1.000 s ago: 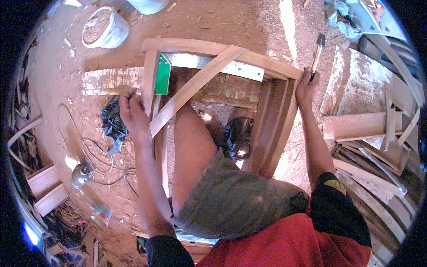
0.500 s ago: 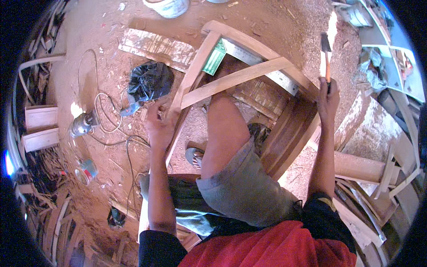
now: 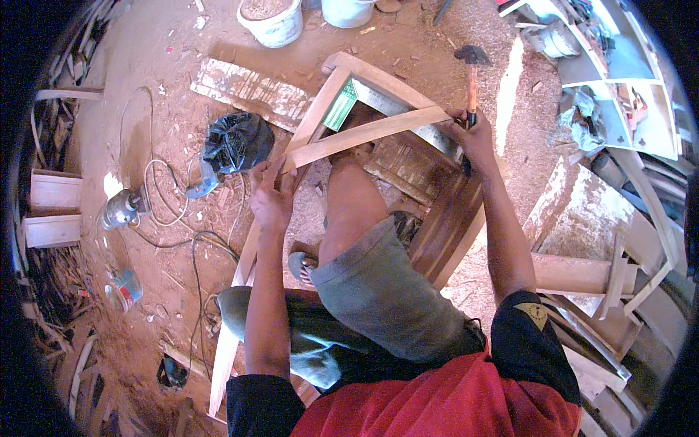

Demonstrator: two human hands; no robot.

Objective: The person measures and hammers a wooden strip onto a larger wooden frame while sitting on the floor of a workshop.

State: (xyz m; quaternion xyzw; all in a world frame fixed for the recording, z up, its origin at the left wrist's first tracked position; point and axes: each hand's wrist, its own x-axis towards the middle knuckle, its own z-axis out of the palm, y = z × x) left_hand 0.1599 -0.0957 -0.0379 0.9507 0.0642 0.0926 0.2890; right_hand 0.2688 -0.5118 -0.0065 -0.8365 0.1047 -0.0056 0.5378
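A workshop floor of reddish earth and sawdust (image 3: 167, 65) lay strewn with chips and offcuts, with two white plastic buckets (image 3: 273, 20) at the far edge, a crumpled black plastic bag (image 3: 234, 142) to the left and a small grey electric power tool (image 3: 120, 210) trailing a looped cable across the dirt. Stacked pale timber planks (image 3: 582, 273) filled the right side, and short boards (image 3: 52, 191) leaned at the far left.

At the centre stood a pale wooden frame with a diagonal brace strip (image 3: 364, 132), a green-and-steel try square (image 3: 341, 108) resting in its far corner. The person, in grey shorts and a red and black shirt, had one knee planted inside the frame.

The left hand (image 3: 273, 197) reached forward with the arm straight, fingers pinched on the lower left end of the diagonal strip where it met the frame's side rail. The right hand (image 3: 475, 138) was clenched around the wooden handle of a dark-headed steel hammer (image 3: 472, 73), raised upright with the head above the fist, at the strip's upper right end against the frame's far rail.
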